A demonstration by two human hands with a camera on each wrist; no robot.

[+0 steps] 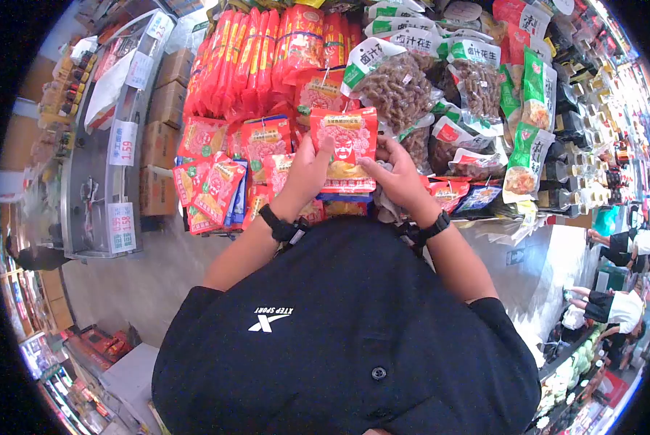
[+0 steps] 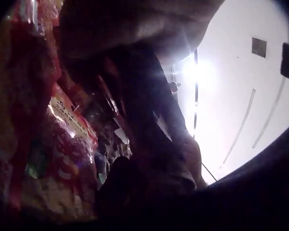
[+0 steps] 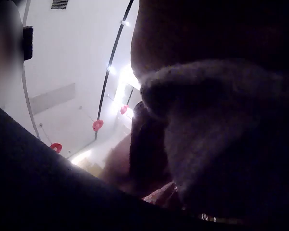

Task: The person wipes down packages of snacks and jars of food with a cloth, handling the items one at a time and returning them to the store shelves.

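In the head view a red and yellow snack packet (image 1: 345, 156) with a printed face is held up in front of the display. My left hand (image 1: 307, 174) pinches its left edge, the thumb lying over the front. At the other edge my right hand (image 1: 401, 177) grips it with the thumb on the lower right corner. Similar red packets (image 1: 220, 185) lie just behind and to the left. The left wrist view shows my dark left hand (image 2: 130, 33) beside shiny red packets (image 2: 70, 125). My right hand (image 3: 207, 96) fills much of the right wrist view in deep shadow.
Tall red bags (image 1: 241, 61) are stacked at the back left. Bags of peanuts (image 1: 397, 87) with green and white tops are piled behind and right. Green packets (image 1: 528, 163) stand farther right. A metal counter (image 1: 96, 159) with price signs is at the left.
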